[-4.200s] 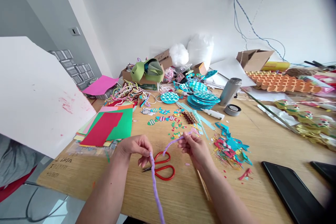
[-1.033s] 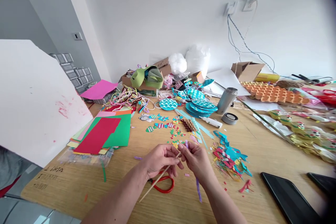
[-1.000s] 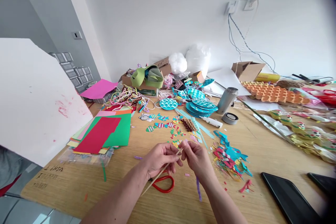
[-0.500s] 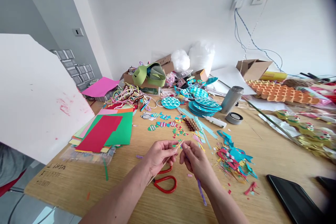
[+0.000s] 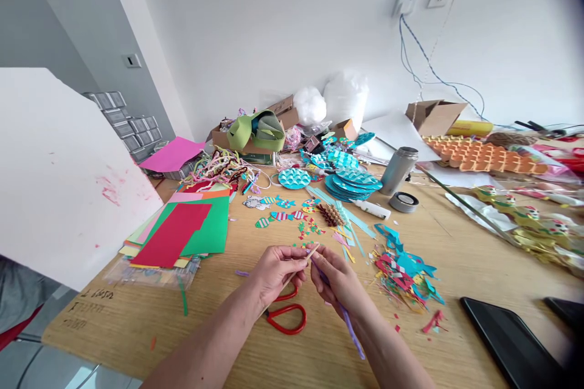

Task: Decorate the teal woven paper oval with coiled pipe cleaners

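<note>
Left hand (image 5: 275,271) beside right hand (image 5: 336,278), fingers (image 5: 294,264) pinched, forearms (image 5: 207,334) converging

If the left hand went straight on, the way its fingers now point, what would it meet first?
Most likely the right hand, just ahead of the left hand, near the upper tip of the stick. I cannot tell whether the two hands touch.

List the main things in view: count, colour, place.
Board: one, white, far left
Paper sheets: several, mixed colours, left
Plates: several, turquoise, back centre
Paper fish: several, multicoloured, centre
Bottle: one, grey, back right
Scraps: many, mixed, right of centre
Flat devices: two, black, near right
Scissors: one, red-handled, front centre
Table: one, tan, foreground
Stick: one, tan, front centre
Fuzzy stem: at least one, purple, front centre
Left hand: one, bare, holding stick
Right hand: one, bare, holding stem
</note>
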The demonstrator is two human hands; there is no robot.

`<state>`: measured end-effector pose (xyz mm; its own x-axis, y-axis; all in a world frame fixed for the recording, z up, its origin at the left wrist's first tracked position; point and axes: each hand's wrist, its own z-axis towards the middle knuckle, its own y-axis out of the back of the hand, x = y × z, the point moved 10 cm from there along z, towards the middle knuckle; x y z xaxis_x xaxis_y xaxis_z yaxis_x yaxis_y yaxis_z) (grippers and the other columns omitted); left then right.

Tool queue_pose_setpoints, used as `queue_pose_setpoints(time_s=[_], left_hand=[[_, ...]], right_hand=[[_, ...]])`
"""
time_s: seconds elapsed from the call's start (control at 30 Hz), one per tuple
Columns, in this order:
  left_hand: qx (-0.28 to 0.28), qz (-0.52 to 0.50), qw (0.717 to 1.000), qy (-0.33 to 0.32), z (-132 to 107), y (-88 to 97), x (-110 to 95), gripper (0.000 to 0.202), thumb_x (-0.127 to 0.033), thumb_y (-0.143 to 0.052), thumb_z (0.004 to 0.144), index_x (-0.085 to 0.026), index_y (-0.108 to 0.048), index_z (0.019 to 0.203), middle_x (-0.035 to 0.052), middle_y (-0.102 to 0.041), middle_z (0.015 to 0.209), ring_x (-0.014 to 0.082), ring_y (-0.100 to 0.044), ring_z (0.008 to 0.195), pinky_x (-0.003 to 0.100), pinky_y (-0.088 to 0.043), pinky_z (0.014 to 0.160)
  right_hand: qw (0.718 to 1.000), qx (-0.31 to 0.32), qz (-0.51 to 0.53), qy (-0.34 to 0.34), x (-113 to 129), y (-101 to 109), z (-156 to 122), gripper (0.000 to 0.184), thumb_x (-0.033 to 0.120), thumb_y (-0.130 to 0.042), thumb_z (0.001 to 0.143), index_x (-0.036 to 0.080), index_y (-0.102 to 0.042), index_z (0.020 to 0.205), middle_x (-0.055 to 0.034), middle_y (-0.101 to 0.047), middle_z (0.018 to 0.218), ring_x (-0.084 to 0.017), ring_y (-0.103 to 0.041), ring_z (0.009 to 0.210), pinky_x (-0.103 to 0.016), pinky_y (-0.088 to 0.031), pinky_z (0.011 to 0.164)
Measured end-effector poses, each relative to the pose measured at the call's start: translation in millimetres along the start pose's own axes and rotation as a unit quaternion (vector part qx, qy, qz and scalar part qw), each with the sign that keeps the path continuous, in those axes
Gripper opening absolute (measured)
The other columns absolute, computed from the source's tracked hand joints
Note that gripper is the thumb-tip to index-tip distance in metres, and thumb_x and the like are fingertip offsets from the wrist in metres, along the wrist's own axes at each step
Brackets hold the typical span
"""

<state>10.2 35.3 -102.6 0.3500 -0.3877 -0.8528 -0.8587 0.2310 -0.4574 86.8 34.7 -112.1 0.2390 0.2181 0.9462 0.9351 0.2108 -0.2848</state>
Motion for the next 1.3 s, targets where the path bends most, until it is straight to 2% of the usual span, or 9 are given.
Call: queue_pose_setpoints(time_s=[0.2, 0.43, 0.63, 0.77, 0.93, 1.03, 1.2, 1.3], left_hand=[[-0.008, -0.007, 1.000, -0.011, 0, 3.2, -2, 0.030, -0.019, -0.079, 0.053, -0.009, -0.070, 0.080, 0.0025, -0.063, 0.070, 0.0080, -0.058, 0.051, 0.018, -0.040, 0.046], [0.001, 0.010, 1.000, -0.023, 2, 4.5, 0, 0.034, -0.022, -0.079, 0.057, -0.009, -0.070, 0.086, 0.0038, -0.064, 0.073, 0.0090, -0.059, 0.054, 0.019, -0.044, 0.050], [-0.015, 0.020, 0.999, -0.028, 1, 5.0, -1, 0.037, -0.027, -0.081, 0.055, -0.007, -0.071, 0.084, 0.0056, -0.065, 0.070, 0.0097, -0.059, 0.054, 0.021, -0.047, 0.053], [-0.022, 0.058, 0.996, -0.060, -1, 3.0, -8, 0.037, -0.032, -0.078, 0.060, -0.008, -0.070, 0.087, 0.0043, -0.064, 0.069, 0.0098, -0.058, 0.052, 0.022, -0.048, 0.050], [-0.020, 0.141, 0.980, -0.142, -3, -1.2, -22, 0.030, -0.035, -0.070, 0.069, -0.010, -0.071, 0.085, 0.0016, -0.056, 0.072, 0.0102, -0.056, 0.052, 0.022, -0.046, 0.042], [-0.026, 0.175, 0.970, -0.167, -4, -1.5, -25, 0.029, -0.035, -0.067, 0.072, -0.010, -0.070, 0.087, 0.0005, -0.053, 0.071, 0.0089, -0.054, 0.049, 0.020, -0.042, 0.038], [-0.019, 0.170, 0.976, -0.136, -3, -3.3, -19, 0.033, -0.031, -0.066, 0.073, -0.012, -0.068, 0.099, 0.0018, -0.056, 0.074, 0.0077, -0.052, 0.052, 0.018, -0.041, 0.040], [-0.024, 0.164, 0.978, -0.129, -3, -2.1, -17, 0.033, -0.031, -0.066, 0.072, -0.012, -0.068, 0.099, 0.0024, -0.058, 0.072, 0.0089, -0.054, 0.054, 0.019, -0.042, 0.042]], right_hand=[[0.999, 0.007, -0.012, -0.042, -6, 3, 0, 0.045, 0.061, -0.058, 0.070, 0.020, -0.042, 0.078, 0.0100, -0.047, 0.039, -0.002, -0.021, 0.022, -0.015, -0.013, 0.025], [0.999, -0.009, -0.018, -0.032, -1, 8, -2, 0.043, 0.056, -0.066, 0.066, 0.018, -0.046, 0.073, 0.0110, -0.043, 0.038, 0.000, -0.021, 0.026, -0.014, -0.012, 0.028], [1.000, -0.009, -0.008, -0.029, -1, 9, -1, 0.041, 0.053, -0.067, 0.066, 0.018, -0.048, 0.071, 0.0109, -0.042, 0.035, 0.000, -0.020, 0.025, -0.014, -0.012, 0.027], [0.999, -0.018, 0.000, -0.028, 1, 9, -3, 0.039, 0.052, -0.067, 0.067, 0.018, -0.048, 0.071, 0.0096, -0.047, 0.039, 0.000, -0.024, 0.023, -0.013, -0.015, 0.025], [1.000, -0.016, 0.015, -0.005, 6, 6, -5, 0.039, 0.051, -0.069, 0.066, 0.017, -0.050, 0.071, 0.0033, -0.060, 0.052, -0.004, -0.040, 0.029, -0.014, -0.027, 0.025], [1.000, -0.012, 0.022, 0.005, 9, 4, -6, 0.038, 0.050, -0.069, 0.067, 0.016, -0.051, 0.070, 0.0023, -0.061, 0.054, -0.003, -0.041, 0.031, -0.014, -0.029, 0.026], [0.999, -0.033, 0.023, 0.015, 15, 7, -9, 0.036, 0.048, -0.067, 0.071, 0.016, -0.052, 0.068, 0.0040, -0.057, 0.052, -0.002, -0.038, 0.031, -0.013, -0.026, 0.026], [0.999, -0.047, 0.021, 0.016, 17, 10, -10, 0.036, 0.048, -0.067, 0.071, 0.016, -0.052, 0.069, 0.0045, -0.056, 0.052, -0.002, -0.037, 0.031, -0.013, -0.025, 0.027]])
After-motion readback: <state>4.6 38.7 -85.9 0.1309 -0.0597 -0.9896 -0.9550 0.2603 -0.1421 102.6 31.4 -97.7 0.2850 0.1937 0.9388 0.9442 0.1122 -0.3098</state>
